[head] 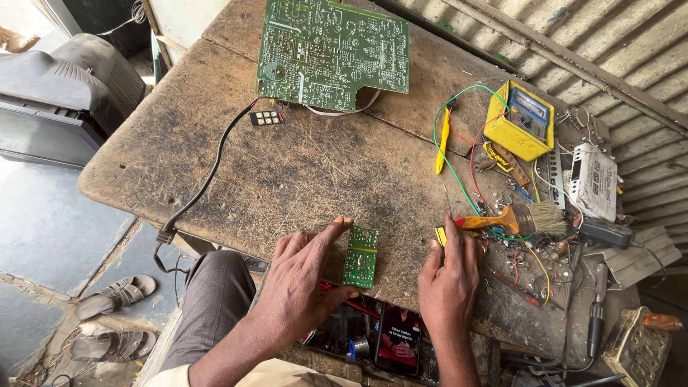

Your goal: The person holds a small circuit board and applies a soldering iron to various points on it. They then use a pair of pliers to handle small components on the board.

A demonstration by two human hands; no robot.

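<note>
Just beside the left hand (304,276) fingers (337,228) lies the small green board (360,256).

Left hand (304,276) lay palm-down, fingers (337,231) spread and loosely extended. Right hand (450,276) also palm-down, fingers together, pointing forward. Both forearms reached in from below.

I see a phone (398,338) lying below the near edge of the bench, between my two forearms, its upright screen lit with a dark picture and a red band across the top. Far right on the bench sits a yellow meter (519,120) with a small grey-blue rectangular display (532,107) near its upper end, tilted on its side. At the left edge, off the bench, stands an old grey television (54,100), seen from behind and above, so I cannot see its screen.
</note>
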